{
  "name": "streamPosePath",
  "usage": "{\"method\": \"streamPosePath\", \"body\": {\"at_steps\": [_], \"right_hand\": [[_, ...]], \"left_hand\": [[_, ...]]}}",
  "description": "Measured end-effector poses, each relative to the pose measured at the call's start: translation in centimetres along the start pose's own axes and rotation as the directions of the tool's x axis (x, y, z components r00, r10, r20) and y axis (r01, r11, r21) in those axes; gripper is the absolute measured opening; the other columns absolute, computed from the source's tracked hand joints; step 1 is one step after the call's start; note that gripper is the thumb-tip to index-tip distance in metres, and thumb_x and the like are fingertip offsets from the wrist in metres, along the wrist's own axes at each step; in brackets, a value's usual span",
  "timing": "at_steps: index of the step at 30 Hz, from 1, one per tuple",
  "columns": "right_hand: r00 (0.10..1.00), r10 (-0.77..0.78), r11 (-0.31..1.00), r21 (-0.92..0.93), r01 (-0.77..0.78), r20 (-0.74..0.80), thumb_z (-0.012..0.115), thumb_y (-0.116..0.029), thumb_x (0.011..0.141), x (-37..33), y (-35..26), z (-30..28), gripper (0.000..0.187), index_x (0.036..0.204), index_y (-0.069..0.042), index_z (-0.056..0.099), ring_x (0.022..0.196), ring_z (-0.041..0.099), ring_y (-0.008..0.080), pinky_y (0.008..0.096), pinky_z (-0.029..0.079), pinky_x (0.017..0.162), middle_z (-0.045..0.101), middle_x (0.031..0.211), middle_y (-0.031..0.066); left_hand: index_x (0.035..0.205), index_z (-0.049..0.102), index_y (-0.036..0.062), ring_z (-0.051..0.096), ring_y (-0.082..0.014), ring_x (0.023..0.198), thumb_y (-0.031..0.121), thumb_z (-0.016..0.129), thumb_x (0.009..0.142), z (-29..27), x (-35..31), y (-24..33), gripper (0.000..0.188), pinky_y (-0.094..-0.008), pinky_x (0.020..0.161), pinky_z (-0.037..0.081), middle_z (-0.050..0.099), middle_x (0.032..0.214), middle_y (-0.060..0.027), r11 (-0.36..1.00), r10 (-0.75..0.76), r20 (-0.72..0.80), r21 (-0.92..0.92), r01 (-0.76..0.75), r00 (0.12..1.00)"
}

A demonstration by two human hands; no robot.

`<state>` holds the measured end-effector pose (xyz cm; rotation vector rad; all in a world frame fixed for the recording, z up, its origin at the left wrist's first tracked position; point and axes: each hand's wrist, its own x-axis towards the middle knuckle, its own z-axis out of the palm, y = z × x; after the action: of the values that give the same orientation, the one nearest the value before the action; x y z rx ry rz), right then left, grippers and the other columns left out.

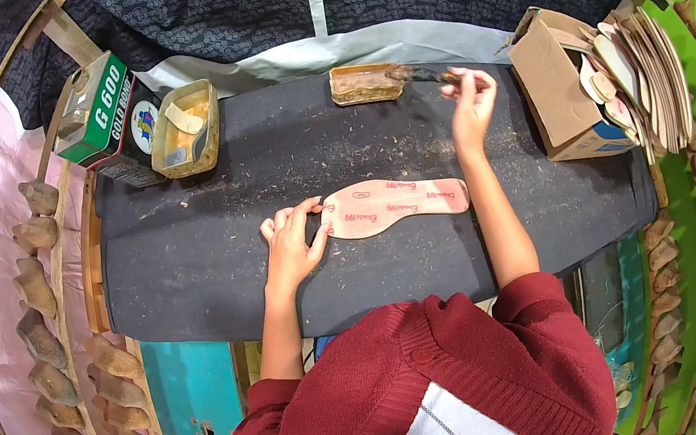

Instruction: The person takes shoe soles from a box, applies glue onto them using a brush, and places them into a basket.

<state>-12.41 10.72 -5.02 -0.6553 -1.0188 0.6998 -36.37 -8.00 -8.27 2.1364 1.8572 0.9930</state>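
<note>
A pinkish shoe insole board (398, 207) with red printing lies flat on the dark table, its wider end to the left. My left hand (289, 242) grips that left end, with the thumb at its near side and the fingers at its far side. Farther off, my right hand (469, 97) is closed round the handle of a dark brush (430, 75). The brush points left, and its tip is at the right end of a small yellowish tub (360, 85). How far the bristles reach into the tub is hard to tell.
Far left stand a green and black metal can (100, 110) and a yellowish container (209, 130) holding a pale piece. A cardboard box (547, 89) at far right holds several insole boards (652, 82). Racks of wooden shoe lasts (34, 282) flank the dark-covered table (195, 276).
</note>
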Motion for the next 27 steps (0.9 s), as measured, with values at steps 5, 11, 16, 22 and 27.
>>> {"method": "streamPosePath", "body": {"at_steps": [5,11,16,22,27], "right_hand": [[0.982,0.160,0.982,0.116,-0.147,-0.104,0.040,-0.014,0.086,-2.7,-2.9,-3.6,0.009,0.093,-0.007,0.043,0.063,0.050,0.0116,0.0195,0.037,0.049,0.055,0.084,0.0092],[0.971,0.234,0.972,0.017,-0.234,-0.035,0.037,-0.013,0.086,-7.2,-4.7,-6.9,0.009,0.090,-0.007,0.043,0.062,0.049,0.0093,0.0179,0.035,0.046,0.054,0.080,0.0087],[0.967,0.245,0.970,-0.018,-0.244,0.073,0.038,-0.012,0.087,-9.0,-4.6,-8.2,0.006,0.090,-0.008,0.041,0.069,0.049,0.0092,0.0173,0.036,0.050,0.053,0.084,0.0088],[0.955,0.247,0.961,-0.170,-0.219,0.165,0.040,-0.012,0.087,-7.8,-6.2,-10.0,0.008,0.095,-0.009,0.039,0.074,0.050,0.0087,0.0168,0.038,0.052,0.052,0.086,0.0071],[0.976,0.168,0.949,-0.290,-0.121,0.142,0.040,-0.011,0.085,-6.4,-8.3,-11.3,0.007,0.091,-0.008,0.041,0.073,0.050,0.0082,0.0149,0.036,0.050,0.052,0.084,0.0056]], "left_hand": [[0.106,0.049,0.0095,0.047,-0.0173,0.089,0.020,0.060,0.070,0.0,0.1,0.2,0.039,-0.0339,0.078,0.025,0.058,0.093,0.0002,1.000,-0.005,0.008,-0.002,0.005,1.000],[0.106,0.049,0.0094,0.047,-0.0174,0.089,0.021,0.061,0.069,0.1,0.2,0.3,0.040,-0.0342,0.079,0.025,0.058,0.092,-0.0003,1.000,0.003,0.012,0.007,-0.003,1.000],[0.106,0.049,0.0100,0.047,-0.0178,0.088,0.023,0.063,0.069,0.1,0.3,0.0,0.042,-0.0350,0.080,0.024,0.058,0.092,0.0000,1.000,-0.009,0.030,0.025,0.008,1.000],[0.108,0.048,0.0102,0.046,-0.0178,0.090,0.022,0.063,0.068,0.1,0.2,0.0,0.045,-0.0350,0.081,0.023,0.059,0.090,-0.0001,0.999,-0.009,0.040,0.041,0.007,0.999],[0.109,0.047,0.0095,0.045,-0.0194,0.091,0.027,0.068,0.062,-0.2,0.3,0.1,0.054,-0.0353,0.082,0.024,0.058,0.093,-0.0012,1.000,-0.002,0.039,0.030,0.001,0.999]]}}
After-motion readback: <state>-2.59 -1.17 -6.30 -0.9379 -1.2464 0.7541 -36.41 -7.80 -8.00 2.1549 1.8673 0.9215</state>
